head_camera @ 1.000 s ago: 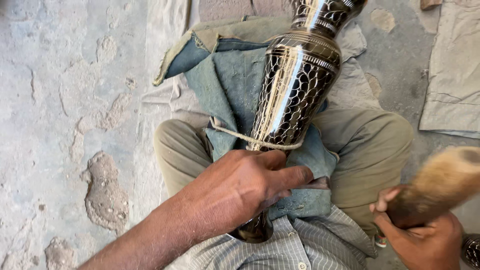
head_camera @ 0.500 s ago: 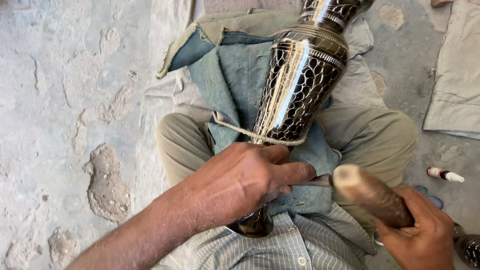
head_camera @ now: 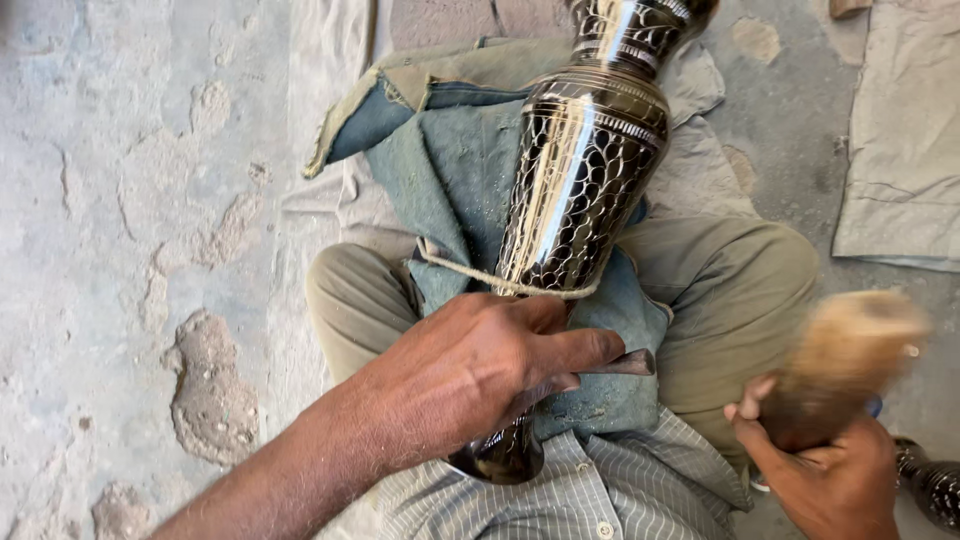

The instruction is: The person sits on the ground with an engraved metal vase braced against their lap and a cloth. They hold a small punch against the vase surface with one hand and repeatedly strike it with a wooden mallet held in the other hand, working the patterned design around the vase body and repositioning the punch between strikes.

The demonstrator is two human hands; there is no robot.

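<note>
- Right now the shiny black vase point(head_camera: 580, 190) lies across the person's lap, on a blue cloth point(head_camera: 450, 170), with its wide top pointing away and its foot close to the striped shirt point(head_camera: 600, 500).
- A thin rope point(head_camera: 480, 275) goes over the narrow part of the vase and looks like it helps hold it down.
- The left hand point(head_camera: 470, 370) is curled shut around a small metal tool point(head_camera: 625, 362), and the tip of the tool sits near the low part of the vase.
- The right hand point(head_camera: 830, 480) is closed tight on a wooden mallet point(head_camera: 840, 360), which is lifted up and looks blurry.
- The mallet could miss the tool and land on the left fingers point(head_camera: 575, 350), because they sit very near the end of the tool.
- The tool could slip on the smooth metal and scratch the neat scale pattern if the tap comes in crooked.
- The vase could roll on the cloth, since it is round and only 1 rope and 1 hand keep it in place.
- A tap that is too hard could dent the vase.
- Another dark metal piece point(head_camera: 930, 490) lies by the right hand, and an elbow could bump it.
</note>
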